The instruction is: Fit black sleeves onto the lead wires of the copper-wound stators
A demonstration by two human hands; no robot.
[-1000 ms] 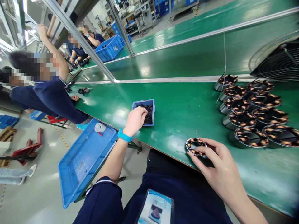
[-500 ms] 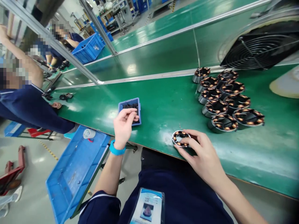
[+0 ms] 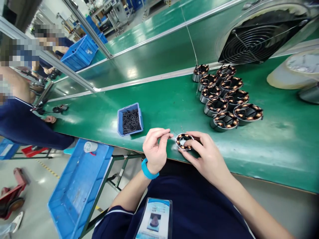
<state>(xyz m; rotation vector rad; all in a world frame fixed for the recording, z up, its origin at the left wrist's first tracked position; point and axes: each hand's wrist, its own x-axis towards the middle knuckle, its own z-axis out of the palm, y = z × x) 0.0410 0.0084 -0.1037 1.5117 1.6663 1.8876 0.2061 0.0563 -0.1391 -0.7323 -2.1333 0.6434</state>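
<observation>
My right hand (image 3: 205,147) grips a motor stator (image 3: 177,142), a metal ring with copper windings inside, tilted just above the green bench near its front edge. Thin wire ends stick out from its far side. Just left of the stator is my left hand (image 3: 156,144), its thumb and fingers pinched together. A tiny dark tip shows at the fingertips, probably a small black tube, mostly hidden by the fingers. Farther left, a small blue bin (image 3: 119,123) holds many short black tubes (image 3: 131,120).
Several finished-looking stators (image 3: 225,120) stand in two rows on the right of the green bench (image 3: 164,99). Behind them is a black fan (image 3: 249,46); a whitish round container (image 3: 286,71) sits far right. A blue tray (image 3: 74,186) stands lower left. A co-worker's sleeve (image 3: 32,129) is at left.
My left hand has moved right from over the small blue bin to beside the stator, fingers pinched. My right hand keeps hold of the stator. The camera view has shifted a little.
</observation>
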